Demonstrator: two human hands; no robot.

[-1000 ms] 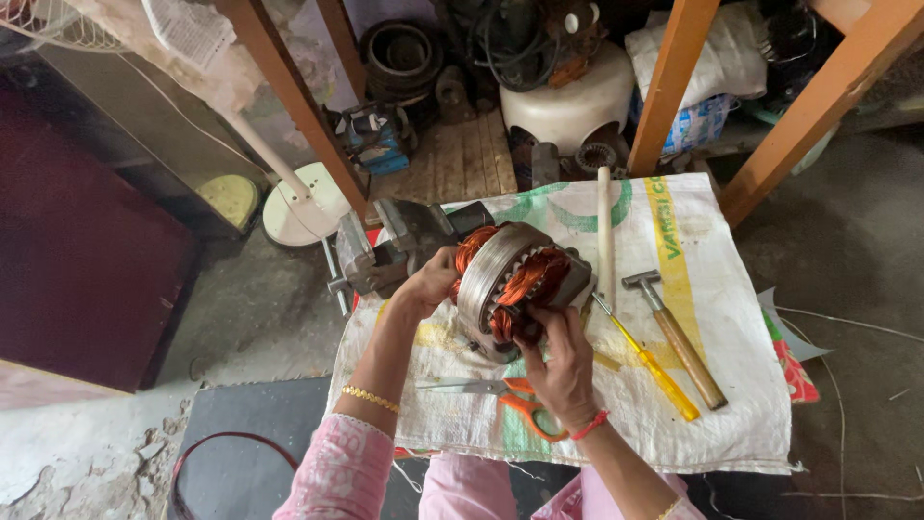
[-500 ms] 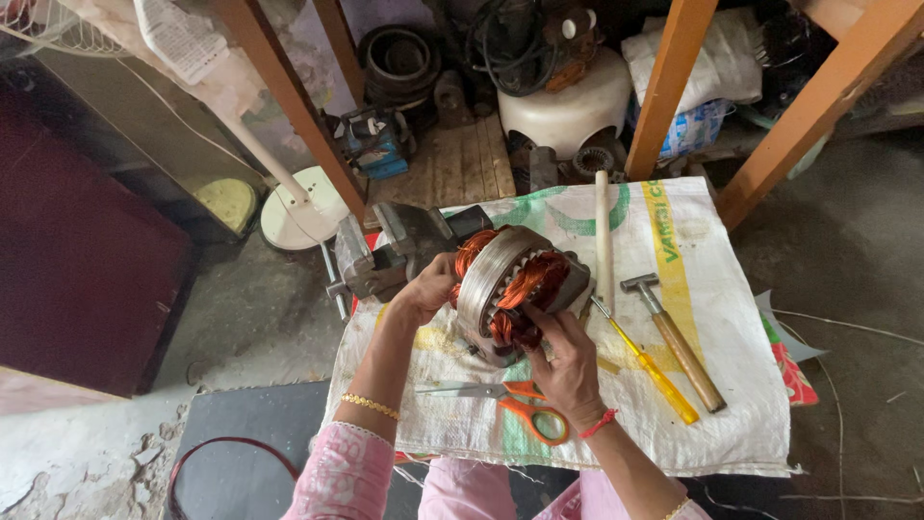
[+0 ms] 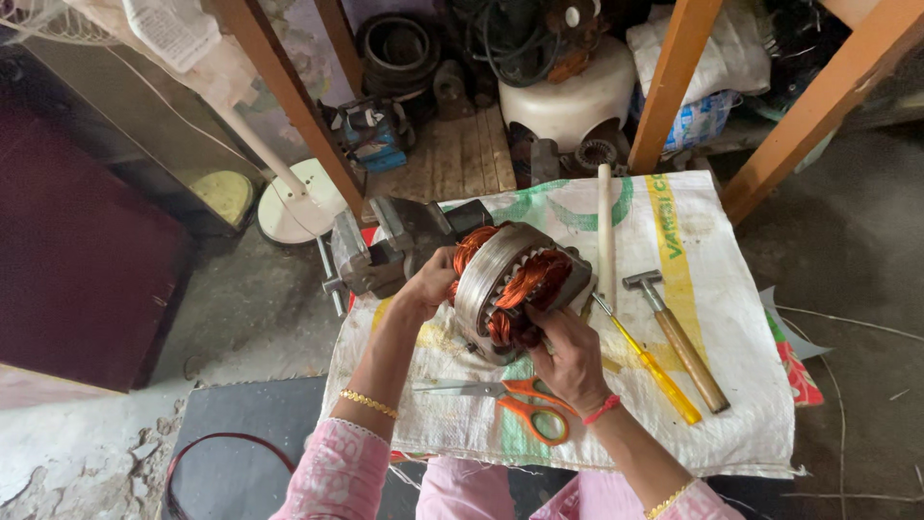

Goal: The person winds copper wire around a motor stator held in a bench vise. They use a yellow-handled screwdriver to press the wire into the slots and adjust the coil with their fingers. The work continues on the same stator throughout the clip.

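Fingers (image 3: pixel 539 332) of right hand (image 3: pixel 568 361) pressed into copper windings of motor stator (image 3: pixel 510 284) at worktop (image 3: pixel 741 404) middle; left hand (image 3: pixel 430 282) clasped on far rim, bore tilted toward right hand.

Our hands, left (image 3: pixel 431 284) and right (image 3: pixel 568 358), close on the motor stator (image 3: pixel 515 289) at the middle of the surface (image 3: pixel 741 385), which a woven sack covers. To our left the bench vise (image 3: pixel 390 252) stands just beside the stator and blocks that side. To our right a white rod (image 3: pixel 605 236), a yellow-handled screwdriver (image 3: pixel 654 366) and a hammer (image 3: pixel 679 337) lie side by side, leaving narrow lanes. Orange-handled scissors (image 3: pixel 510 400) lie under our right wrist. Bare sack opens at the far right and the near right corner. Two orange wooden posts (image 3: pixel 674 82) rise behind.
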